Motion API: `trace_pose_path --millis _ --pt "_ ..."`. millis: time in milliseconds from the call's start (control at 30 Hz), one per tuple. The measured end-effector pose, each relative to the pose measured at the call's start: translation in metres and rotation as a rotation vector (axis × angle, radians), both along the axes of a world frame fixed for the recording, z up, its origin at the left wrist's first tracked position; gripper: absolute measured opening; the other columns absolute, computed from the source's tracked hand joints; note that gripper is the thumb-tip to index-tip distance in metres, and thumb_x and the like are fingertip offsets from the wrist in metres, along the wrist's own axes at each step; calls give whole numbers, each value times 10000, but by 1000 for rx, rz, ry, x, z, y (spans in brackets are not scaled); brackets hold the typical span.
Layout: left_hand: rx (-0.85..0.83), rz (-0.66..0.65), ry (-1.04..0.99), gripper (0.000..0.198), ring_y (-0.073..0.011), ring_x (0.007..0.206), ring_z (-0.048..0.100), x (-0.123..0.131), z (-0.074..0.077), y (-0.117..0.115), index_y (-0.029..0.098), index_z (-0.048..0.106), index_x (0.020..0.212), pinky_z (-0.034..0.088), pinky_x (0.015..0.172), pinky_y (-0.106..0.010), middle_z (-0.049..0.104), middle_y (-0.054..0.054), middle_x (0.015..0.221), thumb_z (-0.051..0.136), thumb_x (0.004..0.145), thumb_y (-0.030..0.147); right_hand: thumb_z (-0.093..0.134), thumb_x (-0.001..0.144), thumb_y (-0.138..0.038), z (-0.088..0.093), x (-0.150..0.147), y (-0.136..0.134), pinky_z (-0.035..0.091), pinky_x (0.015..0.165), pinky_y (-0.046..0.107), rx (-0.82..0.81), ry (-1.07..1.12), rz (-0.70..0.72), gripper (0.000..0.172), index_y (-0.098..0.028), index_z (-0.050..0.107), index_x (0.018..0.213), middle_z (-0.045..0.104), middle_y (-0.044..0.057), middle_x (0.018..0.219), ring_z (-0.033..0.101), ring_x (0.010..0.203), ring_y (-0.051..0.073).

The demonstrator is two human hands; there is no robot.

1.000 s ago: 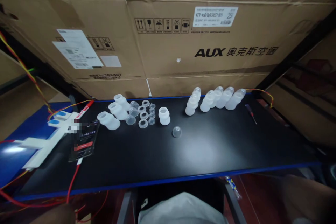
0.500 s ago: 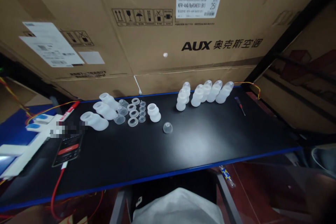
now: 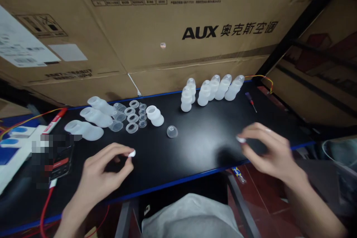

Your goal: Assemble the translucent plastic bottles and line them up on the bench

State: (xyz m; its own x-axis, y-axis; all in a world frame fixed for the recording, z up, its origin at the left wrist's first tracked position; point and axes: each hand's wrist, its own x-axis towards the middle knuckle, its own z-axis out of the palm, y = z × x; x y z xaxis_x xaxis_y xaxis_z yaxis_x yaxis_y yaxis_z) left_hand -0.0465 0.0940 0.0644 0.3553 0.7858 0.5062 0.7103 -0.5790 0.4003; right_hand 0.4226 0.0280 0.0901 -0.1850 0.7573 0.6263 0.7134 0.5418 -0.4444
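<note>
My left hand [image 3: 104, 174] is over the front left of the table, thumb and forefinger pinched on a small white piece [image 3: 132, 153]. Over the right side hovers my right hand [image 3: 269, 150], its fingertips closed on another small white piece [image 3: 241, 139]; the kind of either piece is too small to tell. Between the hands lies a clear dome cap [image 3: 172, 131]. Just behind it an uncapped white bottle [image 3: 155, 115] stands by several clear rings [image 3: 132, 118] and small clear discs [image 3: 142, 117].
Several open frosted bottles [image 3: 86, 130] and clear caps [image 3: 116, 125] occupy the left. Capped bottles [image 3: 205, 93] stand along the back, with a screwdriver [image 3: 251, 102] at right. A phone [image 3: 60, 161] with a red cable lies left. A large carton [image 3: 139, 37] forms the back wall.
Both hands have come into view over the table, each pinching a small white piece. The camera has tipped down and closer. The bottles and rings keep their layout.
</note>
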Motion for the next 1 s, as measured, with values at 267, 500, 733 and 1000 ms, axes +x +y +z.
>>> trace_pose_path --millis 267,500,733,1000 --pt "38 56 242 114 -155 817 714 13 -68 53 261 740 943 489 669 -268 758 29 872 633 937 221 606 934 -154 -89 11 67 561 862 459 -223 -377 -77 181 -224 677 1085 673 108 1075 673 949 293" --pt "62 1 253 106 -164 888 728 7 -75 52 260 736 973 513 745 -265 774 17 944 631 974 249 642 933 -207 -97 14 64 538 973 496 -263 -271 -70 253 -241 655 1184 679 109 1176 670 1064 313" --pt "59 25 228 103 -181 953 734 4 -77 50 270 756 1032 522 672 -254 770 -9 1053 686 960 293 692 968 -278 -98 12 61 539 964 507 -254 -191 -91 255 -256 626 1214 692 110 1170 679 1060 318" --pt "42 40 177 125 -207 941 733 2 -78 51 272 743 1041 540 703 -297 768 -30 1051 710 973 372 721 967 -286 -98 11 59 537 950 477 -261 -190 -112 177 -255 632 1118 694 93 1142 677 1030 296"
